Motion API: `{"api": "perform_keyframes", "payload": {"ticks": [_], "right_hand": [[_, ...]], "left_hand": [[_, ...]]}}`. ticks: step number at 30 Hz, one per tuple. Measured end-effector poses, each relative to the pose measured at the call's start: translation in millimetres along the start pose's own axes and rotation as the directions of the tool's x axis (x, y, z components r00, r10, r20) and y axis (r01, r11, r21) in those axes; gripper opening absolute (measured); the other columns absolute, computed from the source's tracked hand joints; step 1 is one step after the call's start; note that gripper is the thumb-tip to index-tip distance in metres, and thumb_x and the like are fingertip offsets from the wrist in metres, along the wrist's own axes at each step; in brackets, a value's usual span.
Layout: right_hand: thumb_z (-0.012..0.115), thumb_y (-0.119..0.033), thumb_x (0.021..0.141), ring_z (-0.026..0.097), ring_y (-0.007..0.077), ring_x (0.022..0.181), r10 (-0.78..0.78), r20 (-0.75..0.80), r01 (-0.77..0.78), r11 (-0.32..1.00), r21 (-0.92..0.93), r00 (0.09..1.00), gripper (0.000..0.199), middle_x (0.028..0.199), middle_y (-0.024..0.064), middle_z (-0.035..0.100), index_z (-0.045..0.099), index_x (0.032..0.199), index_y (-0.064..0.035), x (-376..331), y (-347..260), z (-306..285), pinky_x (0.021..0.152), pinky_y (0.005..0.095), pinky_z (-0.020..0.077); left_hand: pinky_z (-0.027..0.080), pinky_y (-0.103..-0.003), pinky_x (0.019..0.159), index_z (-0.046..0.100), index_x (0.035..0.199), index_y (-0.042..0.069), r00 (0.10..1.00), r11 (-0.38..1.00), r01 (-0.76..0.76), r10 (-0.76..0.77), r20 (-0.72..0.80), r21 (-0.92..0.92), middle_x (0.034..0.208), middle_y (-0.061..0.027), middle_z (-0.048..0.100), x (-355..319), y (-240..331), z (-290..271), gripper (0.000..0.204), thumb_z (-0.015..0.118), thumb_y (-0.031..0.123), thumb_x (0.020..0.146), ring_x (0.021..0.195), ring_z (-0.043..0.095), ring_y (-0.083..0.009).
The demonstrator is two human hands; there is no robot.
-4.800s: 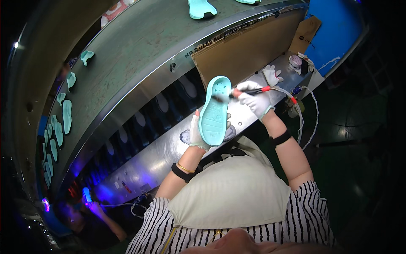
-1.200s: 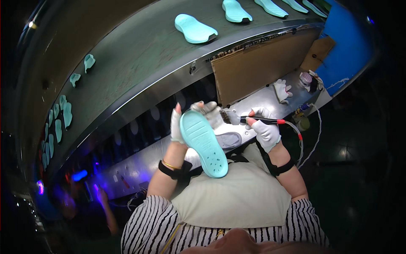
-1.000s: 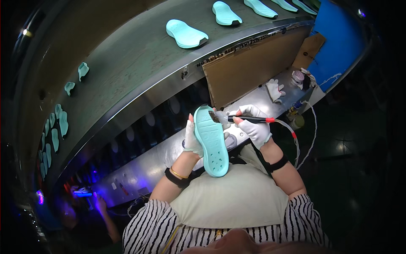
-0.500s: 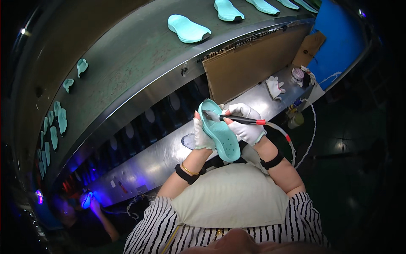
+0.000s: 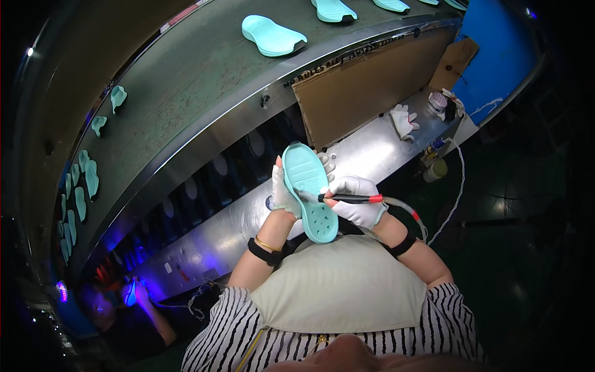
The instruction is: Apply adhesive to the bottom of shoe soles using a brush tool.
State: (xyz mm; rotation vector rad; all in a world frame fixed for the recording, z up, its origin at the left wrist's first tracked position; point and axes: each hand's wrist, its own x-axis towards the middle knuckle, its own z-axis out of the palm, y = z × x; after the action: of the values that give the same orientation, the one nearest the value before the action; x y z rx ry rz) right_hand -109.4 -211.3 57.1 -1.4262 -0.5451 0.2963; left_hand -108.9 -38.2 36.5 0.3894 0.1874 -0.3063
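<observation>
A turquoise shoe sole point(image 5: 305, 166) lies tilted in my left hand point(image 5: 284, 193), its inner face toward me. That hand wears a white glove with bare fingertips; the thumb is along the left edge and the fingers pass behind the sole. My right hand point(image 5: 358, 208), gloved alike, pinches a brush point(image 5: 352, 199) with a black and red handle. A pale hose point(image 5: 406, 209) runs from the handle's back end. The bristles touch the sole near its middle, at the left edge. Small holes dot the sole's lower part, and a dark piece sits at its upper tip.
Beyond my hands a green conveyor belt point(image 5: 186, 87) carries several turquoise soles point(image 5: 273, 37). Below it runs a metal shelf point(image 5: 372, 155) with a cardboard sheet point(image 5: 365, 93) and a white glove point(image 5: 404, 122). A co-worker point(image 5: 133, 310) sits at the lower left under blue light.
The brush has moved from the sole's upper part down to its middle left edge. The sole has shifted slightly left and turned to face me more. Both hands still hold the same things.
</observation>
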Motion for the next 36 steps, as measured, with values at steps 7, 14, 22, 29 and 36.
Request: {"api": "perform_keyframes", "payload": {"ticks": [7, 14, 22, 29, 36], "right_hand": [[0.067, -0.002, 0.079, 0.059, 0.0077, 0.080, 0.232, -0.104, -0.236, 0.971, -0.031, 0.967, 0.008, 0.087, 0.0038, 0.064, 0.062, 0.085, -0.0021, -22, -2, -18, 0.074, 0.0225, 0.0480], [0.067, 0.002, 0.077, 0.059, 0.0072, 0.082, 0.194, -0.064, -0.176, 0.960, 0.216, 0.979, 0.011, 0.092, 0.0045, 0.066, 0.062, 0.085, -0.0022, -16, 0, -10, 0.075, 0.0218, 0.0480], [0.069, 0.001, 0.077, 0.059, 0.0080, 0.079, 0.030, 0.020, -0.032, 0.995, 0.099, 0.999, 0.010, 0.086, 0.0049, 0.065, 0.062, 0.084, -0.0016, -9, -8, -2, 0.073, 0.0229, 0.0481], [0.068, -0.001, 0.078, 0.060, 0.0086, 0.080, 0.102, -0.082, -0.094, 0.991, 0.096, 0.991, 0.009, 0.088, 0.0064, 0.066, 0.063, 0.085, -0.0011, -3, -14, -7, 0.072, 0.0233, 0.0494], [0.071, -0.004, 0.077, 0.058, 0.0070, 0.075, 0.413, 0.132, -0.434, 0.867, 0.247, 0.901, 0.008, 0.078, 0.0008, 0.064, 0.064, 0.082, -0.0043, -4, -9, -16, 0.068, 0.0223, 0.0479]], "left_hand": [[0.043, -0.043, 0.095, 0.035, 0.133, 0.006, 0.994, 0.933, 0.106, -0.089, -0.063, 0.345, 0.123, -0.0147, 0.051, -32, -33, -16, 0.098, 0.034, 0.081, 0.070, 0.110, 0.053, -0.0314], [0.052, -0.044, 0.077, 0.045, 0.124, 0.007, 0.990, 0.991, -0.131, 0.132, -0.056, 0.030, 0.113, -0.0152, 0.057, -10, -30, -3, 0.094, 0.046, 0.081, 0.065, 0.093, 0.058, -0.0310], [0.050, -0.042, 0.080, 0.047, 0.120, 0.006, 0.974, 0.964, -0.226, 0.226, -0.018, -0.143, 0.109, -0.0155, 0.059, 5, -16, 5, 0.099, 0.053, 0.081, 0.056, 0.088, 0.060, -0.0305], [0.052, -0.045, 0.077, 0.044, 0.126, 0.011, 0.944, 0.964, -0.230, 0.254, 0.210, -0.131, 0.114, -0.0172, 0.057, 9, -4, 2, 0.091, 0.056, 0.076, 0.063, 0.091, 0.059, -0.0319], [0.056, -0.040, 0.068, 0.041, 0.128, 0.006, 0.923, 0.992, -0.083, 0.039, 0.382, 0.098, 0.114, -0.0187, 0.053, 7, 16, 7, 0.105, 0.051, 0.083, 0.056, 0.089, 0.060, -0.0294]]}}
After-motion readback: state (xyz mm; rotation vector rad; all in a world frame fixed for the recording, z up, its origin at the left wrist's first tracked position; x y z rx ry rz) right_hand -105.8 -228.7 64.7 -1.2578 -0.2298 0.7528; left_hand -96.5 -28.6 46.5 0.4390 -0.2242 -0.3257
